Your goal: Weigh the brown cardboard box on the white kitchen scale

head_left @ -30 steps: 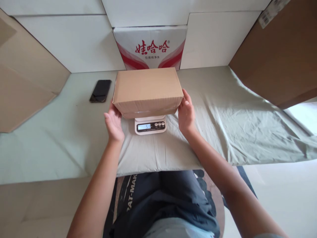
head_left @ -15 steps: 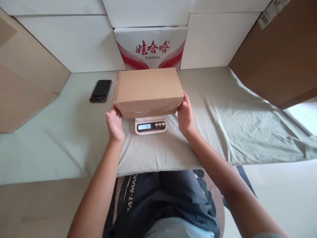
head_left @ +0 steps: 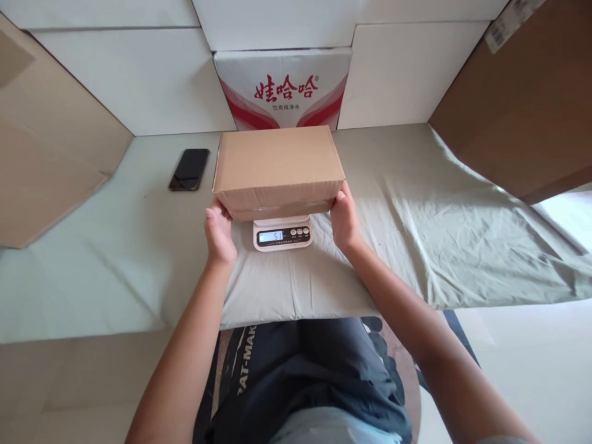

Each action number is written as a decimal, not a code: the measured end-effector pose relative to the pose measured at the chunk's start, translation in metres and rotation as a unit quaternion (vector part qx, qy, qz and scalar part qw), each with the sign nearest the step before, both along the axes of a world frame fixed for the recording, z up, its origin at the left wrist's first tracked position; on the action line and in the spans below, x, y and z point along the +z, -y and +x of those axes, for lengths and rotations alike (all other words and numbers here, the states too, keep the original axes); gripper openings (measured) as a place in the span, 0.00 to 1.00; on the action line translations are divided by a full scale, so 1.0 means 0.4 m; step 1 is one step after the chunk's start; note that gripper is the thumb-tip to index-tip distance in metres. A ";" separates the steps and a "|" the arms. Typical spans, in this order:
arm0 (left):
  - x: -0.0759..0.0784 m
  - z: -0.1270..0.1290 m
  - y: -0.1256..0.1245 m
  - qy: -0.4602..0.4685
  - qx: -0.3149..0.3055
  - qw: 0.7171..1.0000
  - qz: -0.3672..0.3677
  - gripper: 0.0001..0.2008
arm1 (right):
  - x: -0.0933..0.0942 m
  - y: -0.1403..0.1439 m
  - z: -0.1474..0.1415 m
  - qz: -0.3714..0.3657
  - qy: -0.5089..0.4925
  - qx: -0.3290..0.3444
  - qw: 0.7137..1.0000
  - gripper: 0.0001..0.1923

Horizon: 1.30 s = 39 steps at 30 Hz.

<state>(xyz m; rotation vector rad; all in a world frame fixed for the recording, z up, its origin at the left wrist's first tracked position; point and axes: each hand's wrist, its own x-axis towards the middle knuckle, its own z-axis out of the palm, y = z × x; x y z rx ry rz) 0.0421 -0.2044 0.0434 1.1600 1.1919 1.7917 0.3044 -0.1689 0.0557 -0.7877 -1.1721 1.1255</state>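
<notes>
A closed brown cardboard box sits over a small white digital scale, hiding its weighing plate. The lit display reads about 51. At the box's lower left corner is my left hand, thumb raised and fingers partly tucked behind the side. My right hand grips the lower right corner, its thumb against the front edge and its other fingers mostly hidden. Between them the two hands hold the box from its sides.
A black phone lies left of the box on the pale green cloth. Behind stand white panels and a white carton with red lettering. Large brown cardboard pieces flank the table at left and right.
My left hand has moved slightly inward, closer against the box. My right hand has shifted a little lower on its corner. The box and the display reading look the same.
</notes>
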 end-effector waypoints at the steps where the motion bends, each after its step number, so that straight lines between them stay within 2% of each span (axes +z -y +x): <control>1: 0.000 0.004 0.000 0.000 -0.003 1.000 0.007 0.51 | 0.002 0.003 -0.002 0.005 0.003 0.002 1.000 0.37; 7: -0.013 0.020 -0.003 0.006 -0.012 0.999 0.051 0.44 | 0.010 0.024 -0.015 0.025 0.002 0.017 1.000 0.36; 10: -0.005 0.021 -0.002 0.014 -0.015 0.997 0.070 0.41 | 0.018 0.030 -0.015 0.034 0.010 0.008 0.999 0.35; 12: 0.018 0.020 -0.001 0.019 -0.028 0.996 0.080 0.39 | 0.030 0.024 -0.009 0.046 0.018 0.003 0.999 0.34; 15: 0.073 0.011 -0.006 0.016 -0.075 0.994 0.074 0.38 | 0.058 -0.010 0.010 0.065 0.029 -0.014 0.997 0.34; 18: 0.125 -0.001 -0.035 0.006 -0.123 0.991 0.051 0.38 | 0.088 -0.078 0.031 0.087 0.047 -0.031 0.995 0.34; 20: 0.140 -0.008 -0.079 0.004 -0.139 0.989 0.046 0.39 | 0.099 -0.139 0.035 0.087 0.060 -0.036 0.994 0.34; 24: 0.120 -0.016 -0.215 0.024 -0.145 0.989 0.029 0.38 | 0.080 -0.273 0.009 0.071 0.041 -0.042 0.996 0.37; 27: 0.095 -0.011 -0.308 0.071 -0.132 0.988 -0.034 0.39 | 0.034 -0.357 -0.023 0.062 0.015 -0.038 0.997 0.39; 29: 0.087 -0.001 -0.345 0.104 -0.111 0.987 -0.055 0.40 | 0.000 -0.395 -0.042 0.060 -0.009 -0.037 0.997 0.41; 33: 0.079 0.023 -0.363 0.146 -0.070 0.984 -0.070 0.39 | -0.047 -0.427 -0.066 0.043 -0.037 -0.038 0.998 0.45; 39: 0.052 0.021 -0.347 0.171 -0.055 0.979 -0.096 0.39 | -0.068 -0.409 -0.070 0.016 -0.041 -0.005 0.999 0.35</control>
